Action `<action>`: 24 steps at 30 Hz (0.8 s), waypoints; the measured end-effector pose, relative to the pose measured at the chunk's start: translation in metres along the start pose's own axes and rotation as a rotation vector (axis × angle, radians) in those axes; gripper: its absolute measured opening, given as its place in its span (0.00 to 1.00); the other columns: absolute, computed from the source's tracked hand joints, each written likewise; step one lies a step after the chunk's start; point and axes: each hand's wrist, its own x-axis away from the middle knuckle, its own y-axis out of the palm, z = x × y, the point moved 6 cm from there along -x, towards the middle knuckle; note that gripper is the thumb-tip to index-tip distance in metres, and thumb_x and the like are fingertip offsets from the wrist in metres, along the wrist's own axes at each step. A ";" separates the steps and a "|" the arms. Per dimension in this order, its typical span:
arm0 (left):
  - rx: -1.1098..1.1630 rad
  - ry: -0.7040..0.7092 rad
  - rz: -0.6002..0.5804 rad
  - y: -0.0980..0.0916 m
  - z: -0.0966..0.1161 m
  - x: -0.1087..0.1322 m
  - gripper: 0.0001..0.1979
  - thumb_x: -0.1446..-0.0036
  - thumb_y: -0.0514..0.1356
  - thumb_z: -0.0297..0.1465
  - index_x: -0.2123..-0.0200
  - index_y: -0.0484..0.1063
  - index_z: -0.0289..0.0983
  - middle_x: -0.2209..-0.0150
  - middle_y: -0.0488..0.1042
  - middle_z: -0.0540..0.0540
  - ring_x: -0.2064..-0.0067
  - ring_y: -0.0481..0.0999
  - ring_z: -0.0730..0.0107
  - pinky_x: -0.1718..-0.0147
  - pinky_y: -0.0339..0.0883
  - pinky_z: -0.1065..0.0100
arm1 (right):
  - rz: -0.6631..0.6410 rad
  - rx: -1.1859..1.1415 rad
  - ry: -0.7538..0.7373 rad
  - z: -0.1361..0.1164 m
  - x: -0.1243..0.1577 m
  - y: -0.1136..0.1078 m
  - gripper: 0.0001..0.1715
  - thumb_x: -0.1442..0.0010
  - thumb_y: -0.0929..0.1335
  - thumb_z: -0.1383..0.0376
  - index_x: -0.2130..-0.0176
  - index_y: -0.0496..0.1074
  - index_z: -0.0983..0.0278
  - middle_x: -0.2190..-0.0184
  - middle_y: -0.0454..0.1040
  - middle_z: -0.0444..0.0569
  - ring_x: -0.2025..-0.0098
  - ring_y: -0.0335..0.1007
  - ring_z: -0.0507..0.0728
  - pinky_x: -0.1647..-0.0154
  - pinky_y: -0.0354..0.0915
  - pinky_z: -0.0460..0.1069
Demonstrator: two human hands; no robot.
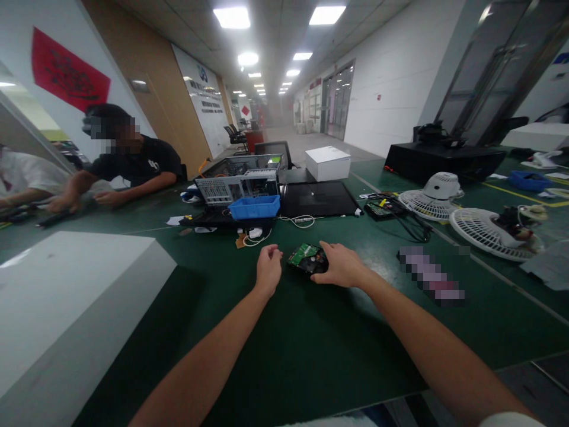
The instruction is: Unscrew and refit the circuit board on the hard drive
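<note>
Under lights (232,18), over green tabletop (306,344): right hand (341,266) around drive (306,257), left hand (268,271) loose, empty

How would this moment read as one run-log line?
right hand: gripping drive; left hand: curled beside drive; beyond: blue bin

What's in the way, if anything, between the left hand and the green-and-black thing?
Nothing that I can see. Only a narrow gap, with the green table showing, lies between the left hand and the green-and-black part. The right hand is on its other side.
</note>
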 end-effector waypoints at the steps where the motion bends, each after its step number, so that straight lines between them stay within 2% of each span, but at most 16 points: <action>1: 0.068 -0.055 0.013 0.002 -0.002 0.003 0.12 0.34 0.57 0.35 0.49 0.68 0.39 0.50 0.75 0.40 0.50 0.78 0.61 0.50 0.72 0.58 | 0.020 0.011 0.014 0.000 -0.001 0.002 0.58 0.54 0.73 0.37 0.37 0.63 0.67 0.49 0.75 0.64 0.48 0.72 0.74 0.53 0.68 0.61; 3: 0.201 -0.146 0.046 0.009 -0.005 0.012 0.12 0.34 0.58 0.35 0.49 0.68 0.40 0.47 0.73 0.40 0.47 0.77 0.61 0.46 0.70 0.56 | 0.071 0.030 0.060 0.002 -0.002 0.004 0.56 0.53 0.72 0.36 0.38 0.63 0.68 0.48 0.75 0.64 0.48 0.72 0.74 0.53 0.68 0.61; 5: 0.260 -0.179 0.054 0.019 -0.004 0.023 0.12 0.34 0.58 0.35 0.49 0.67 0.40 0.44 0.72 0.40 0.44 0.75 0.62 0.44 0.68 0.56 | 0.129 0.031 0.116 0.005 -0.002 0.003 0.54 0.52 0.71 0.36 0.40 0.65 0.67 0.49 0.75 0.65 0.48 0.72 0.74 0.53 0.68 0.61; 8: 0.334 -0.202 0.013 0.039 0.002 0.041 0.12 0.31 0.52 0.39 0.52 0.68 0.39 0.47 0.75 0.39 0.46 0.77 0.62 0.45 0.71 0.56 | 0.192 0.006 0.157 0.006 -0.001 -0.001 0.52 0.51 0.71 0.36 0.41 0.64 0.67 0.50 0.76 0.65 0.48 0.72 0.74 0.54 0.68 0.61; 12: 0.686 -0.264 -0.229 0.072 0.016 0.061 0.26 0.30 0.46 0.51 0.49 0.71 0.38 0.47 0.76 0.38 0.46 0.77 0.58 0.47 0.73 0.54 | 0.217 -0.036 0.167 -0.008 0.004 -0.002 0.50 0.49 0.70 0.37 0.41 0.65 0.67 0.50 0.75 0.64 0.47 0.72 0.73 0.54 0.68 0.60; 14: 0.799 -0.309 -0.325 0.080 0.021 0.066 0.31 0.32 0.44 0.55 0.46 0.71 0.39 0.45 0.76 0.38 0.44 0.76 0.54 0.46 0.73 0.52 | 0.208 -0.065 0.167 -0.020 0.006 0.002 0.47 0.49 0.70 0.36 0.44 0.68 0.65 0.52 0.76 0.62 0.49 0.73 0.71 0.55 0.68 0.59; 16: 0.841 -0.352 -0.383 0.081 0.023 0.066 0.37 0.35 0.41 0.60 0.44 0.71 0.39 0.45 0.76 0.37 0.43 0.75 0.50 0.46 0.71 0.48 | 0.206 -0.096 0.172 -0.030 0.009 0.005 0.45 0.47 0.68 0.35 0.46 0.70 0.65 0.53 0.77 0.62 0.50 0.73 0.71 0.54 0.68 0.59; 19: 0.815 -0.392 -0.431 0.072 0.021 0.061 0.44 0.39 0.38 0.64 0.43 0.71 0.38 0.47 0.77 0.35 0.43 0.75 0.46 0.45 0.69 0.43 | 0.216 -0.164 0.161 -0.041 0.011 0.004 0.43 0.44 0.66 0.34 0.47 0.71 0.65 0.52 0.77 0.63 0.49 0.73 0.71 0.53 0.68 0.60; 21: 0.790 -0.389 -0.451 0.060 0.020 0.055 0.44 0.39 0.38 0.65 0.43 0.70 0.37 0.48 0.77 0.34 0.44 0.75 0.44 0.46 0.69 0.41 | 0.194 -0.243 0.123 -0.046 0.012 0.001 0.38 0.42 0.66 0.36 0.48 0.72 0.62 0.53 0.78 0.59 0.51 0.75 0.69 0.54 0.69 0.57; 24: 0.796 -0.372 -0.465 0.041 0.019 0.045 0.40 0.38 0.42 0.62 0.45 0.70 0.35 0.48 0.77 0.34 0.45 0.76 0.44 0.47 0.69 0.40 | 0.128 -0.384 0.062 -0.051 0.012 0.000 0.33 0.38 0.66 0.40 0.48 0.73 0.60 0.55 0.80 0.55 0.55 0.78 0.65 0.58 0.69 0.55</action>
